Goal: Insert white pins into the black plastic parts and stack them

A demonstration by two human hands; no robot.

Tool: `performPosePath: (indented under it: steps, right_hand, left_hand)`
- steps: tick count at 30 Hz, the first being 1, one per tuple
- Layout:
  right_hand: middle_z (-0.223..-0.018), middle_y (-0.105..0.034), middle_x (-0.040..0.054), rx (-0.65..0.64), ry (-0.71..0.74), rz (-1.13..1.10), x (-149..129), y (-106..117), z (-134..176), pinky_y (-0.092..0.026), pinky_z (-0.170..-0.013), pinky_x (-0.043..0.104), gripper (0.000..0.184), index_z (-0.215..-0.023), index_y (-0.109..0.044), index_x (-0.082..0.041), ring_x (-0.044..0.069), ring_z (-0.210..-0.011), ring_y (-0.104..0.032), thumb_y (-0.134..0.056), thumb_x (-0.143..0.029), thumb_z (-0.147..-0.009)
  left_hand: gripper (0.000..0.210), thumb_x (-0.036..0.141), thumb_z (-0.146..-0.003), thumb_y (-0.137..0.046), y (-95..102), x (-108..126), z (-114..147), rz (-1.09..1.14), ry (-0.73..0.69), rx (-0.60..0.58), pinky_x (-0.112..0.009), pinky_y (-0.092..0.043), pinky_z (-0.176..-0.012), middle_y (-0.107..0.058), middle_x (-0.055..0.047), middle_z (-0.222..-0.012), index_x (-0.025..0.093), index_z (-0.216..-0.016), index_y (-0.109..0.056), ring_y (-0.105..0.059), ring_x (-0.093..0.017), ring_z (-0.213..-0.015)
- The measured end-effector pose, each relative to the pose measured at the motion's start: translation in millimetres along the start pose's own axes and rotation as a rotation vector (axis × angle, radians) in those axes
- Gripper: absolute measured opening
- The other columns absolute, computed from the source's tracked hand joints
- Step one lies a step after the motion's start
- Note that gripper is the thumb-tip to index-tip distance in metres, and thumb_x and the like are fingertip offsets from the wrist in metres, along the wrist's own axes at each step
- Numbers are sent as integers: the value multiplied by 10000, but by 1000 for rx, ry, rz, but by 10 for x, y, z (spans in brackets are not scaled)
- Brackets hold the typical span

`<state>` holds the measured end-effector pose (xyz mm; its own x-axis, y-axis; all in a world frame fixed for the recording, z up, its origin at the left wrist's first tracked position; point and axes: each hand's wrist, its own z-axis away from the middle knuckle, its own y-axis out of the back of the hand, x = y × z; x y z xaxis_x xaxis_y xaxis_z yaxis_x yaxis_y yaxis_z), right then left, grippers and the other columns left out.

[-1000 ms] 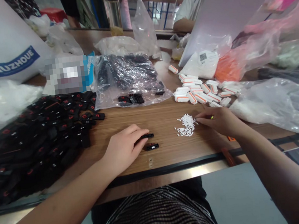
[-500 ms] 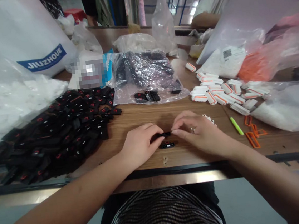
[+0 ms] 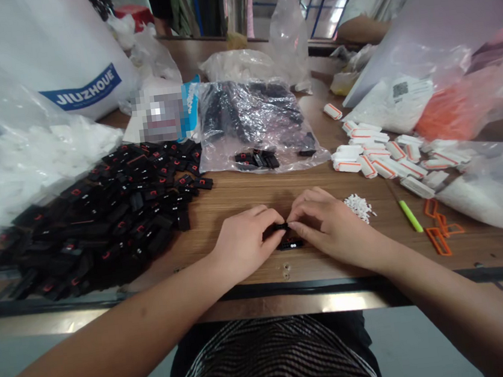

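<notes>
My left hand [image 3: 248, 238] is closed in a pinch around a small black connector housing [image 3: 281, 227], whose near end shows between thumb and fingers. The fingertips of my right hand [image 3: 330, 223] are pressed together at the right end of that housing. Whatever they pinch is too small or hidden to make out. Just below, a second black connector housing [image 3: 289, 245] with white dots lies on the table, partly covered by my right thumb. A little heap of tiny white plugs [image 3: 359, 207] lies to the right of my right hand.
A large pile of black connector housings [image 3: 119, 222] spreads at left. A clear bag [image 3: 252, 113] of black parts lies behind my hands. At right are white pieces with orange seals [image 3: 377, 153], a green-handled tool [image 3: 410, 217] and loose orange frames [image 3: 439, 241].
My right hand has closed in on the held housing, bringing its fingertips against the end. More of the white plug heap shows now. The whole view has shifted slightly.
</notes>
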<state>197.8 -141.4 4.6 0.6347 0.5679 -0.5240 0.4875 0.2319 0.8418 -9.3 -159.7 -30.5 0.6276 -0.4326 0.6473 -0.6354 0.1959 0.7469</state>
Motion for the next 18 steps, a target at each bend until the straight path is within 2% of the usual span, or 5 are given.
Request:
performPosePath:
  steps: [9, 18]
  right_hand:
    - [-864, -648, 51, -13, 7, 14, 2, -8, -10, -447, -852, 393, 121, -827, -644, -211, 212, -878, -558, -562, -214, -916]
    - [-898, -717, 60, -4, 108, 254, -73, -26, 48, -393, -810, 398, 241, -862, -733, -217, 227, -883, -559, -519, -238, -970]
  left_hand:
    - [55, 232, -897, -655, -8, -13, 2, -7, -10, 15, -274, -449, -660, -643, 16, -855, 218, -950, -657, -583, -137, -711]
    - [44, 216, -893, -664, -1, -1, -1, 13, 3, 8, -274, -441, -653, -649, 20, -862, 214, -937, -663, -580, -136, -702]
